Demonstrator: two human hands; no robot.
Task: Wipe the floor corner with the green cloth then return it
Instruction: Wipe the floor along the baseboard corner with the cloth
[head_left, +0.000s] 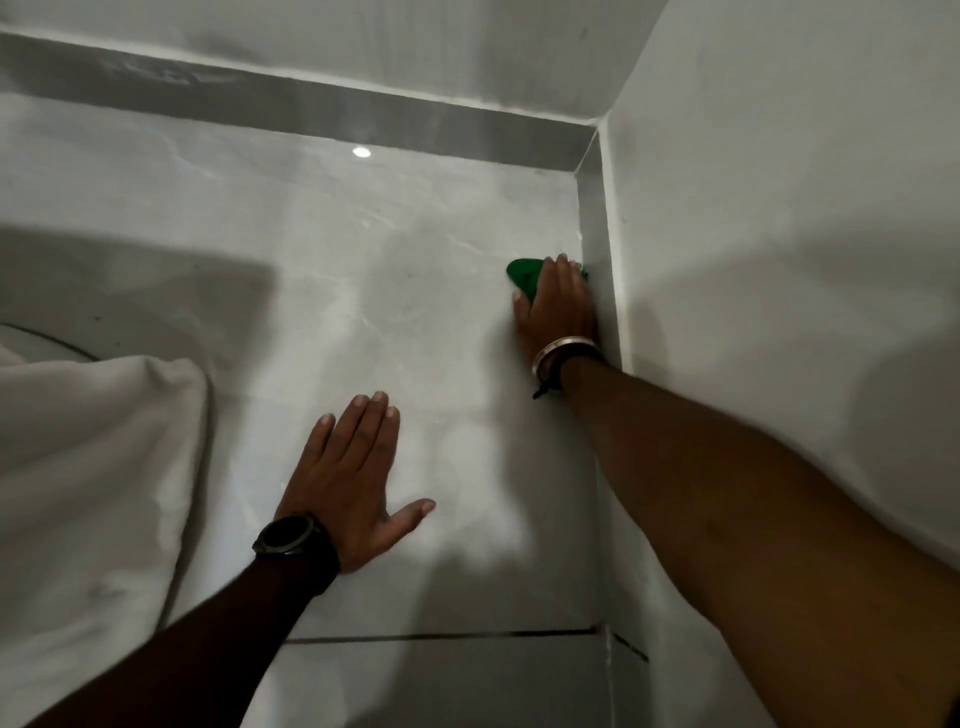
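Note:
A green cloth (523, 274) lies on the pale tiled floor (322, 291), tight against the skirting of the right wall. My right hand (558, 306) presses down on it, palm flat, covering most of the cloth; only its left edge and a small tip on the right show. The floor corner (584, 174) where the two walls meet lies farther ahead of that hand. My left hand (353, 478) rests flat on the floor nearer to me, fingers spread, holding nothing. It wears a black watch; the right wrist wears a metal bangle.
White bedding (93, 467) hangs down to the floor at the left. A white wall (779, 234) with a grey skirting strip runs along the right, and another wall with skirting crosses the back. A dark grout line (441, 635) crosses the floor near me.

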